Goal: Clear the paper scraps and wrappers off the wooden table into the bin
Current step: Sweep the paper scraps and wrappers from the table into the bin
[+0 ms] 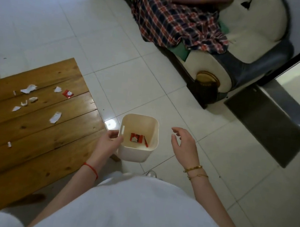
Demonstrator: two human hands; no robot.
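A small cream bin [151,149] stands on the floor tiles just off the right edge of the wooden table [32,145]. Red wrappers [138,138] lie at its bottom. My left hand [108,142] grips the bin's left rim. To the right of the bin, my right hand [184,144] hovers with fingers apart, holding nothing. Several white paper scraps lie on the table, among them a torn piece [55,117] and a crumpled one [28,88]. A red wrapper [67,94] sits near the table's far edge.
A sofa [249,50] with a plaid blanket [176,23] stands at the upper right. A dark mat [266,124] lies by a doorway at the right. Pale floor tiles [130,82] surround the table and bin.
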